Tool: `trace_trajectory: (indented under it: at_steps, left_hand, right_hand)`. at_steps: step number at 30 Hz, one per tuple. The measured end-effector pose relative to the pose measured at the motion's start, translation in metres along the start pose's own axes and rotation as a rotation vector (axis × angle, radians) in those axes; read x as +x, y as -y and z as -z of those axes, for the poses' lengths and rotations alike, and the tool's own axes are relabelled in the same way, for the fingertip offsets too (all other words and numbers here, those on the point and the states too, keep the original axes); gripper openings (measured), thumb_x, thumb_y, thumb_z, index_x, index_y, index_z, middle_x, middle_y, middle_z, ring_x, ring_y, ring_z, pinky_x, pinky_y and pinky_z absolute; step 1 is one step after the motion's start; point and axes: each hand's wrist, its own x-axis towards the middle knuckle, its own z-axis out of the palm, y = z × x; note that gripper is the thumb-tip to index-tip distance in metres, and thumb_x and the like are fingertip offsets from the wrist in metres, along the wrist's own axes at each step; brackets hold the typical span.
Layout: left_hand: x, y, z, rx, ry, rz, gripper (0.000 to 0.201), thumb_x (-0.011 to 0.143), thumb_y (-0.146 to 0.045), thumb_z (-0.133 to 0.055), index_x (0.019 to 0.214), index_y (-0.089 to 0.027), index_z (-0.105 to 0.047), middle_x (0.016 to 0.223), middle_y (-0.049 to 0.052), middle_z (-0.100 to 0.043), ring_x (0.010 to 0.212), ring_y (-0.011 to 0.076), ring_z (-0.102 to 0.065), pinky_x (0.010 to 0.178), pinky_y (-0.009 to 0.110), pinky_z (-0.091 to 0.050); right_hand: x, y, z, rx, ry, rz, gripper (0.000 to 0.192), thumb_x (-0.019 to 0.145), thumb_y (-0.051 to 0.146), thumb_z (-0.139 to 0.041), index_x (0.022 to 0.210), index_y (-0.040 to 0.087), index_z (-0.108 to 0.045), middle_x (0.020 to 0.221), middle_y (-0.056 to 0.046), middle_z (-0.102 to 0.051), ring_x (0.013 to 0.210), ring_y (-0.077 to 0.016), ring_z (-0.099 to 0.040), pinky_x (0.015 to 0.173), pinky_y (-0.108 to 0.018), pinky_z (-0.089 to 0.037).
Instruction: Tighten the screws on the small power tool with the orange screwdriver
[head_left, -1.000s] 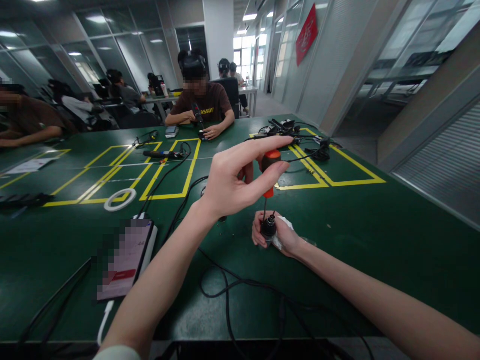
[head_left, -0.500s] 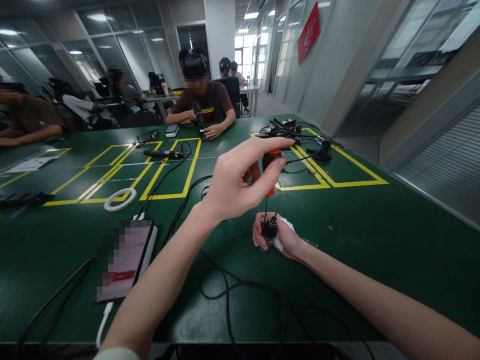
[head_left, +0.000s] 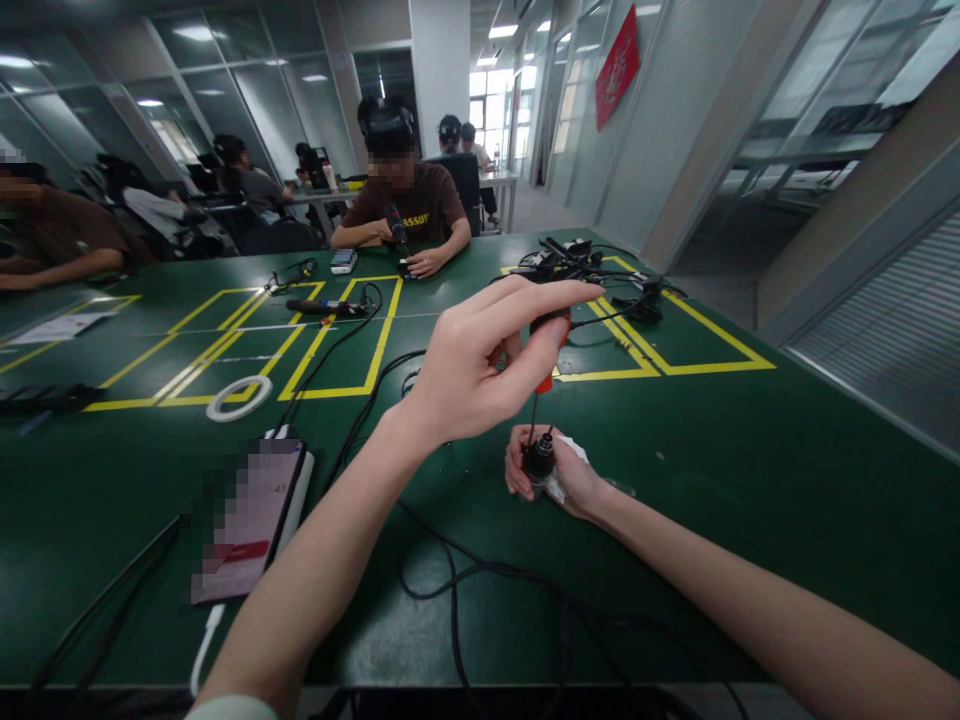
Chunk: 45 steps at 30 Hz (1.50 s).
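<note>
My left hand (head_left: pixel 480 360) is closed around the handle of a screwdriver (head_left: pixel 545 382), its thumb and fingers on the orange and black grip and its index finger stretched out past the top. The thin shank points down, nearly upright. Its tip reaches a black cylindrical part (head_left: pixel 539 456) with a narrow stepped end, and the exact contact point is too small to make out. Low over the table, my right hand (head_left: pixel 574 480) grips that black part, with a piece of white material (head_left: pixel 557 486) against the palm.
Black cables (head_left: pixel 480 570) loop across the green table (head_left: pixel 712 530). Left are a phone (head_left: pixel 251 520) with a white cable and a tape roll (head_left: pixel 239 398). A dark handheld tool (head_left: pixel 328 308) and a cable pile (head_left: pixel 562 258) lie farther back. A person (head_left: pixel 412 205) works opposite.
The screwdriver handle has turned a little, showing its orange and black areas differently. My left index finger and thumb have shifted slightly; my right hand stays put.
</note>
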Motion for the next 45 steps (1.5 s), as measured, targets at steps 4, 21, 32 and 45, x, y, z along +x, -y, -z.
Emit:
trace_trajectory:
  at_steps: [4,21,32,45]
  left_hand:
    - [0.001,0.000,-0.001,0.013,-0.032,-0.011,0.019,0.099,-0.029,-0.063,0.113,-0.021,-0.074,0.095,0.004,-0.076,0.056,0.0081,-0.052,0.057,0.026,-0.049]
    - [0.003,-0.003,0.013,-0.142,0.032,0.130,0.022,0.099,-0.029,-0.063,0.115,-0.022,-0.076,0.094,0.004,-0.078,0.054,0.0080,-0.060,0.047,0.022,-0.052]
    - [0.005,-0.001,0.015,-0.130,0.032,0.124,0.021,0.096,-0.036,-0.069,0.107,-0.020,-0.077,0.094,0.005,-0.077,0.056,0.0069,-0.060,0.049,0.020,-0.051]
    - [0.008,-0.010,0.019,-0.165,0.050,0.281,0.021,0.089,-0.031,-0.077,0.105,-0.017,-0.076,0.097,0.003,-0.077,0.058,0.0056,-0.057,0.052,0.018,-0.049]
  right_hand:
    - [0.001,0.001,-0.001,0.007,-0.001,0.001,0.033,0.090,0.041,-0.059,0.065,0.019,-0.058,0.043,0.002,-0.055,0.037,-0.0138,-0.049,0.052,-0.029,-0.047]
    - [-0.001,0.002,-0.002,0.016,-0.007,-0.011,0.031,0.090,0.039,-0.058,0.066,0.020,-0.058,0.044,0.002,-0.056,0.038,-0.0141,-0.049,0.050,-0.028,-0.045]
    - [-0.001,0.003,-0.003,0.016,0.002,-0.004,0.031,0.091,0.038,-0.058,0.066,0.019,-0.058,0.045,0.002,-0.056,0.038,-0.0133,-0.050,0.053,-0.029,-0.049]
    - [0.000,0.002,-0.001,0.019,-0.004,-0.003,0.032,0.090,0.040,-0.059,0.066,0.019,-0.059,0.044,0.001,-0.056,0.038,-0.0141,-0.050,0.048,-0.028,-0.046]
